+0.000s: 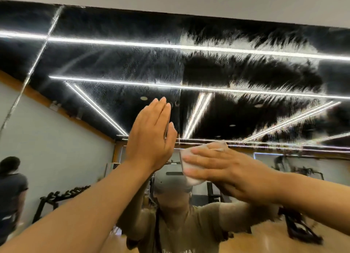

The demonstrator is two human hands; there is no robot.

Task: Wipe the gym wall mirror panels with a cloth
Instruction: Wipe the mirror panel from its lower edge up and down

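The wall mirror (117, 67) fills the view, with a vertical seam between panels near the middle. The right panel (255, 71) is streaked with wet, feathery smears; the left panel looks hazy. My right hand (227, 169) lies flat with straight fingers on a white cloth (191, 169), pressing it against the glass just right of the seam. My left hand (151, 137) is raised with straight fingers, flat against or very near the left panel, holding nothing. My own reflection shows below the hands.
The white wall (208, 0) runs above the mirror's top edge. Reflected in the glass are ceiling light strips (113, 42), a dumbbell rack (62, 196) at lower left, gym machines at right and another person (11, 188) at the far left.
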